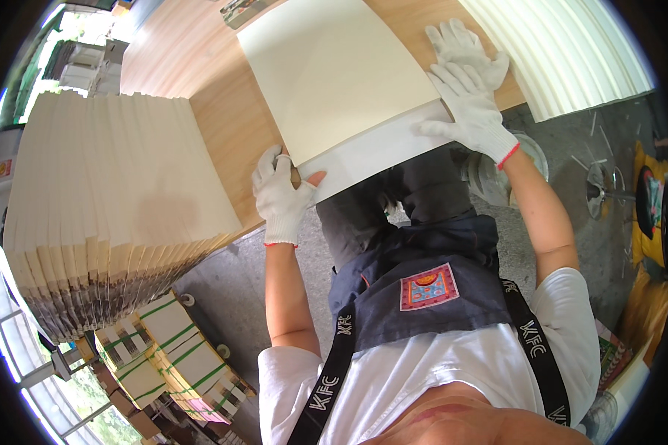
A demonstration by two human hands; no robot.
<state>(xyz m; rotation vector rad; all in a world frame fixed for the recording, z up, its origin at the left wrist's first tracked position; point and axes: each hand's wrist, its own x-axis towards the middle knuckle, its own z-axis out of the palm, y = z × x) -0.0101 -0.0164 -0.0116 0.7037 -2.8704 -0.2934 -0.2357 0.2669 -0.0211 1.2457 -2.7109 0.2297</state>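
Observation:
A cream sheet [341, 67] lies on the wooden table in front of me, with a white strip [378, 144] showing along its near edge. My left hand [280, 196], in a white glove with a red cuff, is at the near left corner. Its fingers are apart, and the bare thumb tip touches the strip's end. At the right end, my gloved right hand [471, 111] lies open, fingers stretched along the sheet's right edge and thumb over the strip. Just beyond it is another white glove [464, 48]; no arm shows with it.
A tall stack of cream sheets [119, 163] stands at the left of the wooden table [223, 126]. White ridged sheets [564, 52] lie at the far right. Below left are strapped bundles [171, 334]. A round, pale container [527, 159] stands under the table's right side.

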